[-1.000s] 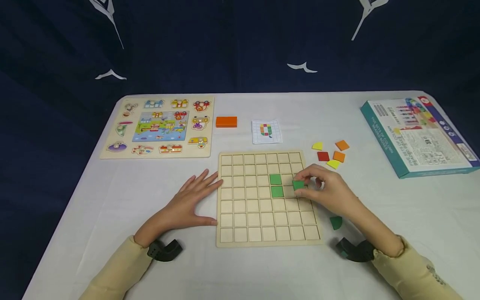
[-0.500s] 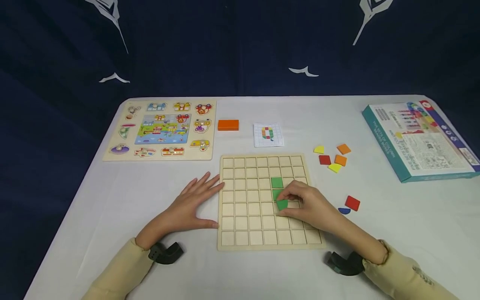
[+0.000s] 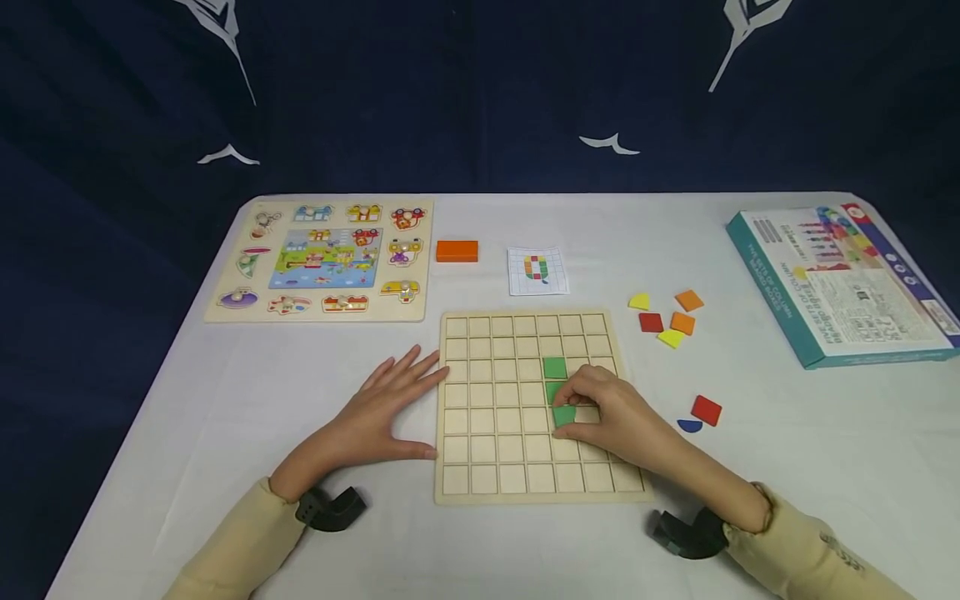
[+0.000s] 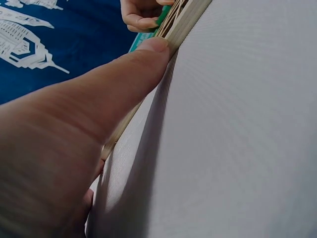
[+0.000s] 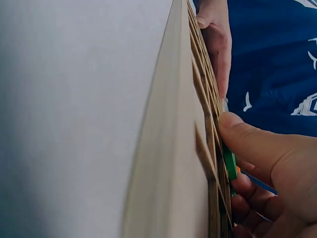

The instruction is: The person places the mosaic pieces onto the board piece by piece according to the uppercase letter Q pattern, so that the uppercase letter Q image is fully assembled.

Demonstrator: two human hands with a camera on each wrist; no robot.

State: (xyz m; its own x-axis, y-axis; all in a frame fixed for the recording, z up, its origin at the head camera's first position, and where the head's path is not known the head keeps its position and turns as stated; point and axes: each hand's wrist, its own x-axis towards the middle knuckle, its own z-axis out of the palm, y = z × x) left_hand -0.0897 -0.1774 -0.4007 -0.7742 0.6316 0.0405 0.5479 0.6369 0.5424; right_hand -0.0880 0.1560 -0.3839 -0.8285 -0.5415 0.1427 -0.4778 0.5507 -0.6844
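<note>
A wooden grid board [image 3: 497, 421] lies in the middle of the table. Between thumb and fingers my right hand [image 3: 609, 406] pinches a green square tile [image 3: 565, 416], which sits in a cell just below two other green tiles [image 3: 554, 367] in the same column. The right wrist view shows the green tile [image 5: 230, 163] edge-on, down at the grid ridges beside the thumb. With fingers spread, my left hand [image 3: 375, 417] rests at the board's left side. Its thumb tip [image 4: 156, 45] touches the board's edge in the left wrist view.
Several orange, yellow and red pieces [image 3: 651, 322] lie right of the board, with a red square [image 3: 707, 410] and a blue piece [image 3: 690, 426] nearer. Behind it are a pattern card [image 3: 537, 272] and an orange block [image 3: 457, 251]. A picture puzzle [image 3: 318, 304] lies left, a box [image 3: 843, 283] right.
My right hand has moved left and nearer, carrying the green tile from the board's right side to below the other two. It has barely moved over the last half second. My left hand stays put.
</note>
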